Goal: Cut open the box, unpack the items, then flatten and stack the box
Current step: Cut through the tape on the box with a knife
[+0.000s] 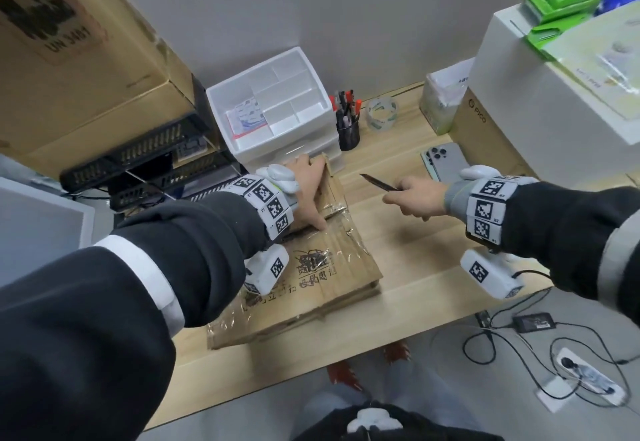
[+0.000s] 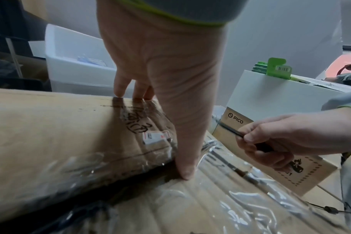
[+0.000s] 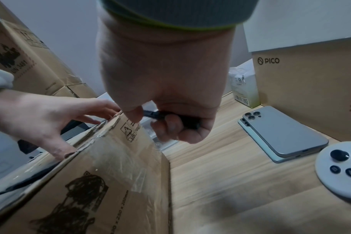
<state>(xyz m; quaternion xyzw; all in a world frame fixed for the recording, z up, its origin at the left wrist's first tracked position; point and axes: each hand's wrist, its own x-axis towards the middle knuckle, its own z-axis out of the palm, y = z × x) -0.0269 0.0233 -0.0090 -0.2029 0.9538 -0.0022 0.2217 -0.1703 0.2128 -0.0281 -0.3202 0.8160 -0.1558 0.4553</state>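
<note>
Box (image 1: 311, 267) sits at desk's (image 1: 433, 267) near edge, taped seam partly split. Left hand (image 1: 308, 195) presses flap flat, fingers straight; right hand (image 1: 415, 198) grips knife (image 1: 377, 182) clear of box. Best: shallow cut along seam, away from thumb.

Left hand (image 1: 309, 195) lies flat, fingers (image 2: 120, 86) straight; right hand (image 1: 417, 198) seemingly fisted.

A light wooden desk (image 1: 398, 243) stands against a plain grey wall (image 1: 311, 1).
</note>
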